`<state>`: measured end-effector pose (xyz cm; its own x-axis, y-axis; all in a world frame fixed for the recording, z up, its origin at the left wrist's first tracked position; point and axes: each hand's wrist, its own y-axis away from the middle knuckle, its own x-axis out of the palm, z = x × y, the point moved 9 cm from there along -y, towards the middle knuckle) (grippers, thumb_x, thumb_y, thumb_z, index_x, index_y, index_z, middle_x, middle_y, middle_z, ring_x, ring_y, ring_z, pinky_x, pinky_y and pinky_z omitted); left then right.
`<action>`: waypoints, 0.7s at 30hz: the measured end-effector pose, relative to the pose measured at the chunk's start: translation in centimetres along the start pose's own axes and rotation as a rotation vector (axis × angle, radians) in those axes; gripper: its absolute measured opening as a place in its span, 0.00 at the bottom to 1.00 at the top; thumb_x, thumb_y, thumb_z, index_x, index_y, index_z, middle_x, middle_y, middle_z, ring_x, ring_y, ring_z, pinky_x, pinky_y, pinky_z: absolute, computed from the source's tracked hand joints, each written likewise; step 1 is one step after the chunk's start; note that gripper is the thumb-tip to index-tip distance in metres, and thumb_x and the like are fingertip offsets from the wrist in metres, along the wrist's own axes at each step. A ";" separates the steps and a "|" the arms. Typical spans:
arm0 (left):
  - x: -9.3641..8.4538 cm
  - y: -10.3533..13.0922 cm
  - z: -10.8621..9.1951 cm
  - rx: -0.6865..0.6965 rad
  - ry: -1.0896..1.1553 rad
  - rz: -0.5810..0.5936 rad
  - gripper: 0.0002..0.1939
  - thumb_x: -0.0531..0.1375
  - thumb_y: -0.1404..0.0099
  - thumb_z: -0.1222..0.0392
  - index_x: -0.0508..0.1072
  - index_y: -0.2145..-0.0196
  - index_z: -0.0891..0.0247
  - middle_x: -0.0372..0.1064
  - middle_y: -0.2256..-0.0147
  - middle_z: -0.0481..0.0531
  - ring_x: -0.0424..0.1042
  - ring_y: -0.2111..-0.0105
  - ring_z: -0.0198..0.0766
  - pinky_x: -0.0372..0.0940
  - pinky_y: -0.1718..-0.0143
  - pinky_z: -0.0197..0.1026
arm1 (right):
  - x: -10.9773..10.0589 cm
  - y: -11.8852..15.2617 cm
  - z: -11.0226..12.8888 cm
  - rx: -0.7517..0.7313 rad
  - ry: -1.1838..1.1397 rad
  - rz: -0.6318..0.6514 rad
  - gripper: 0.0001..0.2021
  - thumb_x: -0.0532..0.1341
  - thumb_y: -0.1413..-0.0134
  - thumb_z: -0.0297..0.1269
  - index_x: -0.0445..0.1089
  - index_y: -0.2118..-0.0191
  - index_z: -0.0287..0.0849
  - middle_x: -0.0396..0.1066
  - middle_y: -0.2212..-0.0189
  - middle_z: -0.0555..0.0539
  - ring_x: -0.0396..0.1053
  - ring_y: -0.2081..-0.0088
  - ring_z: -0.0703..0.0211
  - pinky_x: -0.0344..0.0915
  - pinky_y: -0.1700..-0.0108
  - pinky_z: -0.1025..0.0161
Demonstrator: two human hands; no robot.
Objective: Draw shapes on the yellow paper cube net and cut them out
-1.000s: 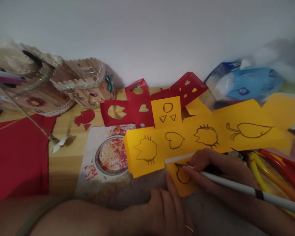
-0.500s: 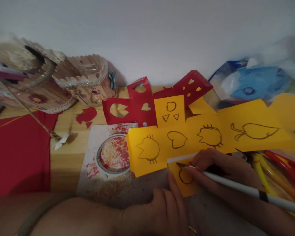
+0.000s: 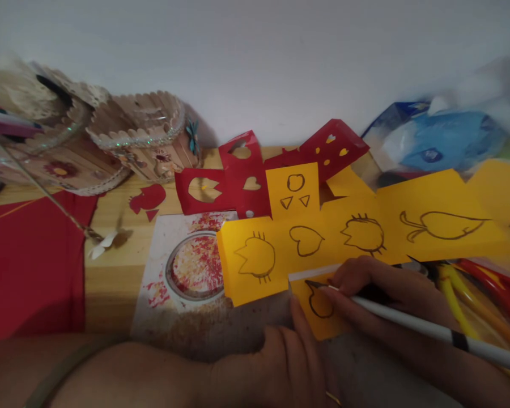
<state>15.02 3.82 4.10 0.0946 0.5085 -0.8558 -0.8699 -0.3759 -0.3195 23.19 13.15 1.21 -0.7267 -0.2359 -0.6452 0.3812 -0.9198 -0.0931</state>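
A white pen point(image 3: 412, 324) with a dark tip is gripped in my right hand point(image 3: 378, 294), its tip on the lower flap point(image 3: 318, 326) of the yellow card, at a dark rounded outline. My left hand point(image 3: 289, 357) lies at that flap's left edge, fingers bent and pressed together, index finger against the paper; whether it grips the paper is unclear. Above the hands the yellow card point(image 3: 280, 238) spreads out with dark drawings: two spiky round shapes, a heart, a leaf-like shape, and a circle over two triangles.
Red cut-out card point(image 3: 238, 192) lies behind the yellow one. Craft-stick baskets point(image 3: 148, 130) stand at the back left, above red sheets point(image 3: 34, 266). A paint-stained board point(image 3: 153, 306) is left of centre. Coloured pens point(image 3: 484, 300) and a blue package point(image 3: 454, 139) are on the right.
The view has shifted very slightly, so things at the left appear a little further left. Both hands and the pen look nearly the same as before.
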 end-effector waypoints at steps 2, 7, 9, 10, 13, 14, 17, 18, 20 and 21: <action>0.0 0.0 0.0 -0.004 0.014 0.011 0.14 0.49 0.29 0.67 0.73 0.66 0.66 0.78 0.68 0.49 0.69 0.78 0.31 0.61 0.79 0.33 | 0.1 -0.1 0.1 -0.022 -0.008 0.012 0.11 0.63 0.44 0.40 0.65 0.76 0.48 0.74 0.80 0.53 0.71 0.78 0.62 0.62 0.82 0.68; 0.2 0.1 -0.4 0.046 0.026 0.060 0.11 0.53 0.29 0.63 0.74 0.64 0.68 0.77 0.61 0.56 0.69 0.77 0.32 0.60 0.77 0.35 | 0.0 -0.1 -0.1 0.034 0.009 0.005 0.12 0.63 0.44 0.41 0.64 0.76 0.47 0.73 0.80 0.52 0.71 0.78 0.61 0.61 0.82 0.66; 0.2 0.2 -0.5 0.057 0.027 0.076 0.10 0.55 0.29 0.62 0.74 0.63 0.69 0.76 0.60 0.58 0.69 0.78 0.32 0.60 0.77 0.36 | 0.0 -0.1 -0.2 0.055 0.006 0.007 0.12 0.62 0.43 0.41 0.64 0.76 0.47 0.72 0.80 0.52 0.71 0.78 0.60 0.61 0.81 0.66; 0.2 0.2 -0.5 0.060 0.028 0.080 0.10 0.55 0.29 0.62 0.74 0.63 0.69 0.76 0.60 0.58 0.69 0.77 0.32 0.59 0.77 0.36 | 0.0 0.0 -0.1 0.051 -0.005 0.014 0.12 0.62 0.43 0.40 0.64 0.76 0.47 0.72 0.80 0.52 0.71 0.78 0.60 0.61 0.80 0.66; 0.2 0.3 -0.5 0.062 0.031 0.081 0.10 0.55 0.29 0.62 0.74 0.62 0.69 0.76 0.59 0.59 0.69 0.77 0.33 0.59 0.77 0.36 | 0.0 0.1 0.0 0.040 -0.024 0.022 0.12 0.62 0.43 0.39 0.63 0.76 0.47 0.72 0.80 0.53 0.71 0.78 0.61 0.61 0.80 0.66; 0.2 0.3 -0.5 0.060 0.029 0.080 0.10 0.55 0.29 0.62 0.74 0.62 0.69 0.76 0.58 0.59 0.69 0.76 0.33 0.59 0.76 0.36 | 0.0 0.1 -0.1 0.045 -0.024 0.019 0.12 0.62 0.43 0.38 0.63 0.76 0.47 0.72 0.80 0.53 0.71 0.78 0.61 0.61 0.80 0.66; 0.3 0.2 -0.4 0.041 0.017 0.058 0.09 0.55 0.30 0.64 0.74 0.64 0.68 0.77 0.60 0.56 0.69 0.76 0.32 0.59 0.76 0.36 | 0.0 0.1 -0.3 0.064 -0.020 0.003 0.11 0.62 0.43 0.39 0.64 0.75 0.47 0.73 0.79 0.53 0.71 0.77 0.61 0.60 0.80 0.66; 0.2 0.2 -0.3 0.026 0.009 0.040 0.09 0.54 0.30 0.65 0.73 0.66 0.67 0.77 0.63 0.54 0.69 0.77 0.32 0.58 0.76 0.36 | 0.1 0.1 -0.3 0.053 -0.028 0.010 0.11 0.62 0.43 0.39 0.64 0.75 0.47 0.73 0.79 0.53 0.71 0.77 0.61 0.60 0.80 0.66; 0.0 0.1 -0.1 -0.009 0.003 0.000 0.11 0.52 0.29 0.68 0.71 0.69 0.66 0.78 0.68 0.50 0.68 0.79 0.32 0.58 0.77 0.36 | 0.1 0.0 -0.1 0.022 -0.041 0.022 0.12 0.62 0.43 0.37 0.63 0.76 0.47 0.72 0.79 0.53 0.70 0.77 0.62 0.61 0.80 0.67; -0.1 0.1 0.1 -0.023 -0.001 -0.018 0.12 0.51 0.29 0.69 0.70 0.70 0.65 0.77 0.71 0.48 0.67 0.79 0.32 0.58 0.78 0.35 | 0.1 0.0 0.0 0.008 -0.046 0.026 0.12 0.62 0.44 0.37 0.62 0.76 0.47 0.71 0.80 0.53 0.70 0.78 0.62 0.61 0.80 0.67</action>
<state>14.91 3.82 4.15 0.1099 0.5159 -0.8496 -0.8565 -0.3846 -0.3443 23.10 13.13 1.09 -0.7424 -0.2739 -0.6114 0.3956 -0.9157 -0.0703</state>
